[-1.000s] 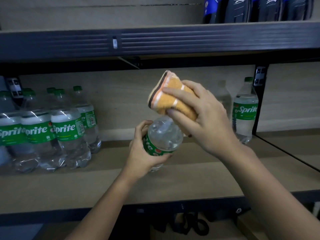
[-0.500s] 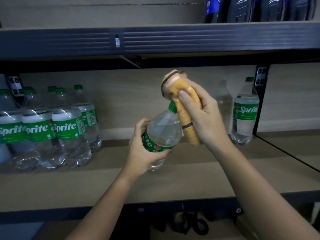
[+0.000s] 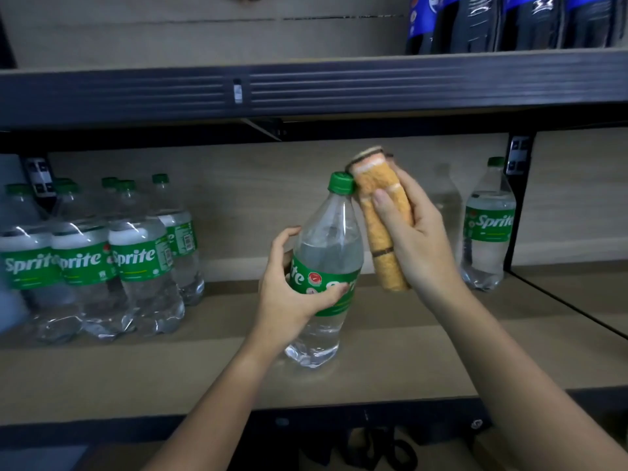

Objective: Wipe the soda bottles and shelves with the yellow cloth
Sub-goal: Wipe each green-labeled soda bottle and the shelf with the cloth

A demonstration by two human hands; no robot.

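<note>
While L hand [image 3: 289, 294] grips it, bottle [image 3: 326, 263] stands near-upright, cap up

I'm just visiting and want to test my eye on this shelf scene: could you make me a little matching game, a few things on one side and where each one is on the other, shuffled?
Things:
1. yellow cloth
2. held Sprite bottle
3. lone Sprite bottle
4. dark cola bottles

Places:
A. on the upper shelf, at the right
B. gripped in the left hand
C. folded in the right hand, beside the green cap
D. standing alone at the right end of the middle shelf

Pairs: 1-C, 2-B, 3-D, 4-A
</note>
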